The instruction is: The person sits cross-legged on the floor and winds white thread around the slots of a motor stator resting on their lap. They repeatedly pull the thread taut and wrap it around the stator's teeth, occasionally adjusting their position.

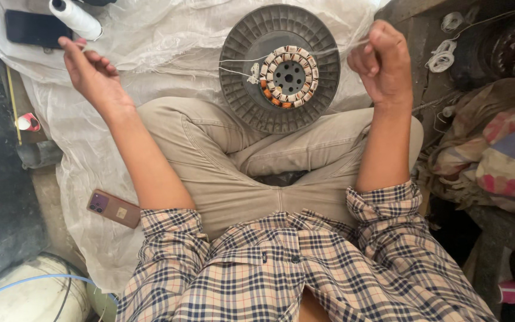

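Stator [287,76] with copper-and-white windings sits centred in a grey ribbed disc [279,67], resting on the person's knees over a white plastic sheet [90,143]. Head view only: thin white thread [329,52] runs from the windings roughly sideways, right toward the right hand [384,62], whose grip is closed on it; that hand is nearer. Left hand [93,74] is raised well apart, fingers pinched together on a thread end, faint. White thread spool [75,18] and a dark phone [34,28] lie top left; a brown phone [113,208] lies lower left, a small red-white roll [28,122] at left edge.
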